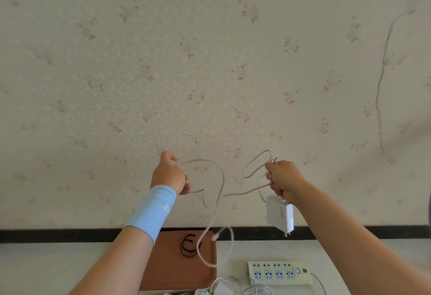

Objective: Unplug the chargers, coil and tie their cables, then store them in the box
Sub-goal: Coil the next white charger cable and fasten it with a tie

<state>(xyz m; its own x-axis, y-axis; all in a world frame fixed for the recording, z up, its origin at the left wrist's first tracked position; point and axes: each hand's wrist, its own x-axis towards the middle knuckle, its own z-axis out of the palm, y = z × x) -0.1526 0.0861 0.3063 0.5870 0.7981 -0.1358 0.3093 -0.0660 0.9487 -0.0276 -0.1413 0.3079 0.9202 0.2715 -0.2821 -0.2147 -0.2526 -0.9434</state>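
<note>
white blocky charger (279, 210) dangles, thin cable (219, 178) looped.

this looks like a room in a home. the wall (210, 61) behind both raised hands is papered in a pale, faded pattern of small pink flowers, and a long crack (382, 89) runs down the paper well off to the right of the right hand. below the hands a dark baseboard strip (58, 235) meets a plain pale surface. on it, under the grip, lie a household power strip (278, 272) with several sockets and a brown tray (168, 269), everyday domestic things rather than shop or lab gear.
</note>
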